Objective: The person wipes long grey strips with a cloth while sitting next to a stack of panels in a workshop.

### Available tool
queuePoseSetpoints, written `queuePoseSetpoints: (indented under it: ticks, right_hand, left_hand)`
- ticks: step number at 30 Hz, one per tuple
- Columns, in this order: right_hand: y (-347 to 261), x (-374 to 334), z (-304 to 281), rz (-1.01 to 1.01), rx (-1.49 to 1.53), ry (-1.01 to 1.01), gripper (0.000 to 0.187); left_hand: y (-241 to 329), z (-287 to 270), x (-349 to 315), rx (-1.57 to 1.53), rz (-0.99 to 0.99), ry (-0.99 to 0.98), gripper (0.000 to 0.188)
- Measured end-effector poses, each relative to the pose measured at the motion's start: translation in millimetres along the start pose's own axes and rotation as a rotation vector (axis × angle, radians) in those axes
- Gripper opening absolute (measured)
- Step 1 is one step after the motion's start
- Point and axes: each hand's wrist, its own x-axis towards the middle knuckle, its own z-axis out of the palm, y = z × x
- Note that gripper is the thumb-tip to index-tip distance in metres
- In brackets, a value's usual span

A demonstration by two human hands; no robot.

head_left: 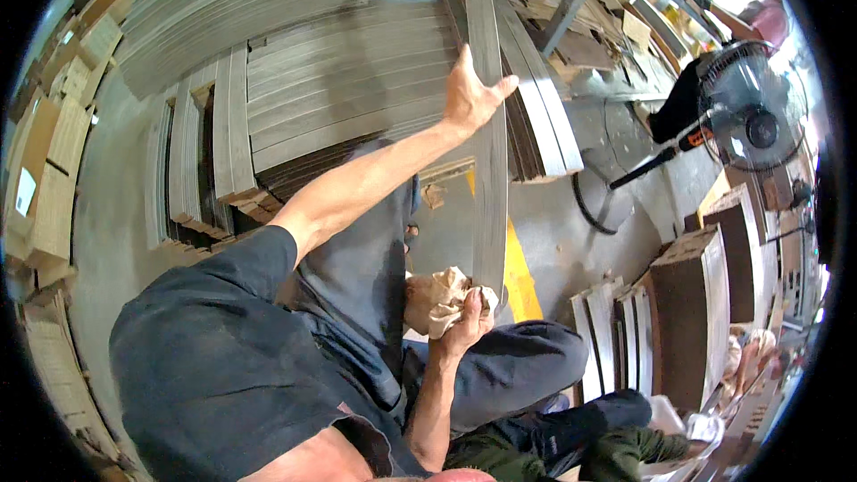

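A long, narrow grey wood-grain plank (490,178) stands steeply in front of me, running from the top of the view down to my bent legs. My left hand (473,100) grips it high up, thumb reaching across to its right edge and a finger along the left; the other fingers are hard to see. Near the plank's lower end, my right hand (466,326) is closed around a crumpled beige cloth (449,302), which it holds against the plank. The cloth partly hides the plank's bottom end.
Stacked grey planks (348,80) lie to the left and ahead. More planks (540,107) stand just right of mine. A floor fan (759,125) is at far right, above dark board stacks (692,312). Yellow tape (521,281) marks the floor. Another person's legs (580,433) are at lower right.
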Motion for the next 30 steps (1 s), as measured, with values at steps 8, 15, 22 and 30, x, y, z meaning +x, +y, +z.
queuePoseSetpoints:
  ticks: [8,15,22,30]
  right_hand:
    - [-28.3,45.5,28.8,0.136,0.062,-0.125,0.021]
    - [2.6,116.4,52.2,0.235,0.154,-0.074,0.026]
    - [-7.8,158.8,62.6,0.189,-0.472,-0.282,0.025]
    - [-12.3,194.9,93.8,0.023,-1.281,-0.310,0.057]
  left_hand:
    - [-58.7,4.6,9.3,0.247,-0.178,0.006,0.111]
    - [-68.5,20.9,23.3,0.291,-0.343,-0.299,0.107]
    - [-82.6,35.2,15.9,0.264,-0.254,-0.304,0.088]
    - [-112.5,42.3,33.6,0.458,-0.170,-0.114,0.088]
